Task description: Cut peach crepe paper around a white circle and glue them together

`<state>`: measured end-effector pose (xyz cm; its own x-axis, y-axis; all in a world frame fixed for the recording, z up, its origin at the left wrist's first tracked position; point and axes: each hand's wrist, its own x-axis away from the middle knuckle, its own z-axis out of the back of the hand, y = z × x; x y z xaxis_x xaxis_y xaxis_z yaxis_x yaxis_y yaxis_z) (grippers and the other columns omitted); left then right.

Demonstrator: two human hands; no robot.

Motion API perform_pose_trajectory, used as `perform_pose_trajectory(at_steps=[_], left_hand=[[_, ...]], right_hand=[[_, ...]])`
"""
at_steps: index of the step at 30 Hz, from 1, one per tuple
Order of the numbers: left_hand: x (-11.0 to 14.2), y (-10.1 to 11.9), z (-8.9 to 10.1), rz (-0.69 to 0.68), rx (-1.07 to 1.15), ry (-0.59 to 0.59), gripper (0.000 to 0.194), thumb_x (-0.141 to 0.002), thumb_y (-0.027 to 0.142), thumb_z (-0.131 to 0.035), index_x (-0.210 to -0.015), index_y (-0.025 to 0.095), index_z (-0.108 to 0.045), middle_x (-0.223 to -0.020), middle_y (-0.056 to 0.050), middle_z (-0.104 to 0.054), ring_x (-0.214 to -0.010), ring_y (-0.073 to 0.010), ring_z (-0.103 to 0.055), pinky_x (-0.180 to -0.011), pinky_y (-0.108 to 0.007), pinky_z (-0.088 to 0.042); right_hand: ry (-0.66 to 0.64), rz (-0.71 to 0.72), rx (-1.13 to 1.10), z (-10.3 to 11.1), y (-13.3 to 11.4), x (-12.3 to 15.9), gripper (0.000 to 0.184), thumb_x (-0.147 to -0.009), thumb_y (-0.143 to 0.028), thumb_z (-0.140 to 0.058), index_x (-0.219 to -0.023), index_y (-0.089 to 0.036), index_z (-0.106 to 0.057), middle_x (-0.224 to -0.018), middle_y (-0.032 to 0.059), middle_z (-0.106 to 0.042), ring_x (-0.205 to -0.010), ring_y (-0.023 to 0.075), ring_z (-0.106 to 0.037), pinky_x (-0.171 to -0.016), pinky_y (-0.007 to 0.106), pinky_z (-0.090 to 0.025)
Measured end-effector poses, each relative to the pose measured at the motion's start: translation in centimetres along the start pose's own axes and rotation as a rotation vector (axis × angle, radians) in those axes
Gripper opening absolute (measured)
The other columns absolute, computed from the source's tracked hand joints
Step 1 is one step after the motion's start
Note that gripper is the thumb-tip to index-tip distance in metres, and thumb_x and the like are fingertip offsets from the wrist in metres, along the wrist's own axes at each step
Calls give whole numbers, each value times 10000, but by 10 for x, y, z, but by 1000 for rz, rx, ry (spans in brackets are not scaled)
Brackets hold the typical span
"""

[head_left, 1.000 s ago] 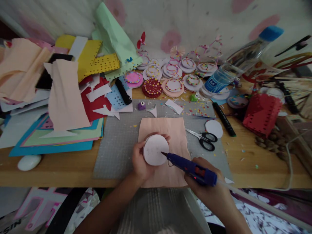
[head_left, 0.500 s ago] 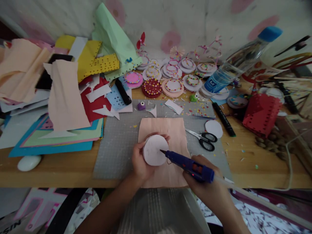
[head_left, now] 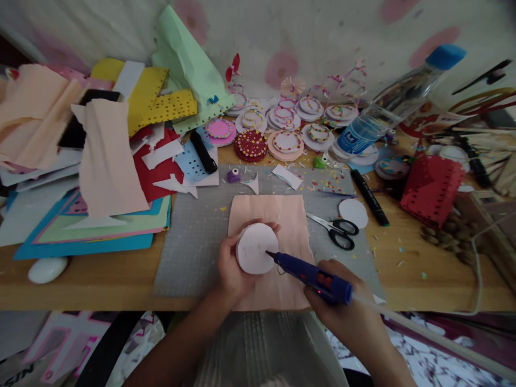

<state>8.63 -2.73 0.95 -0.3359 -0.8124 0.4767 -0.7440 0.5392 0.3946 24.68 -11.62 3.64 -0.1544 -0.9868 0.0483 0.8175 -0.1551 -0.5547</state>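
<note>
Wooden tabletop [head_left: 407, 279] is stretching across in front of you, with a pale wall showing pink blotches behind it and a grey cutting mat [head_left: 189, 242] lying at its centre. On that mat a peach sheet [head_left: 292, 223] is lying flat, and you are working just over it. Your left hand [head_left: 231, 269] is curling around a white disc [head_left: 256, 248], thumb and fingers wrapping its edge at about 9 o'clock and 12 o'clock, so the disc is facing up toward you. Your right hand [head_left: 346, 314] is clasping a blue glue gun [head_left: 312, 273] in a full fist, and its dark nozzle is touching the disc's face near the 4 o'clock edge. A small red light is showing on the gun's body.

At 3 o'clock from the disc, black-handled scissors [head_left: 336, 230] are lying on the mat, with a second white circle [head_left: 353, 213] just beyond them and a black marker [head_left: 370, 196] beside that. At 12 o'clock, decorated paper rounds [head_left: 282, 126] are crowding the back of the table. At 1 o'clock a water bottle [head_left: 387, 110] with a blue cap is leaning. At 10 o'clock, coloured paper sheets [head_left: 116, 156] are piling up loosely.
</note>
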Motion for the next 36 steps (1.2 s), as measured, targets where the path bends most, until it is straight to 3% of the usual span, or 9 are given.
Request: perform_pose_trajectory(at_steps=[5, 13, 18, 30, 36], left_hand=[[0, 1, -2, 7, -2, 18, 442, -776, 370, -433, -1048, 106, -658, -1043, -173, -727, -1107, -342, -637, -1052, -472, -372], [0, 0, -1, -10, 19, -18, 425, -763, 365, -452, -1022, 114, -676, -1019, -163, -733, -1126, -351, -625, -1056, -479, -369], [0, 0, -1, 3, 2, 13, 441, -781, 367, -438, -1056, 104, -660, -1056, -181, -723, -1118, -350, -629, -1021, -462, -395], [0, 0, 1, 2, -15, 2, 440, -784, 371, -438, -1071, 114, -649, -1071, -174, -719, -1133, -353, -619, -973, -454, -425], [0, 0, 0, -3, -7, -12, 418, -761, 370, -457, -1022, 121, -669, -1039, -160, -731, -1130, -345, -625, -1037, -464, -381]], right_hand=[[36, -23, -25, -1, -4, -8, 130, -752, -244, -522, -645, -242, -447, -622, -9, -516, -618, 184, -554, -534, 265, -381], [-23, 17, -22, -1, -1, -3, 155, -745, -229, -533, -633, -242, -428, -621, -15, -496, -572, 165, -526, -516, 260, -360], [38, -12, 14, 1, 0, -4, 140, -766, -240, -521, -656, -242, -435, -626, -16, -495, -585, 171, -529, -528, 263, -364], [42, -30, 86, 1, 6, -4, 142, -769, -284, -523, -658, -238, -447, -635, 2, -521, -591, 188, -541, -524, 270, -371], [7, 23, 71, 2, 6, -1, 148, -767, -254, -530, -653, -240, -436, -628, -4, -503, -587, 181, -534, -527, 268, -362]])
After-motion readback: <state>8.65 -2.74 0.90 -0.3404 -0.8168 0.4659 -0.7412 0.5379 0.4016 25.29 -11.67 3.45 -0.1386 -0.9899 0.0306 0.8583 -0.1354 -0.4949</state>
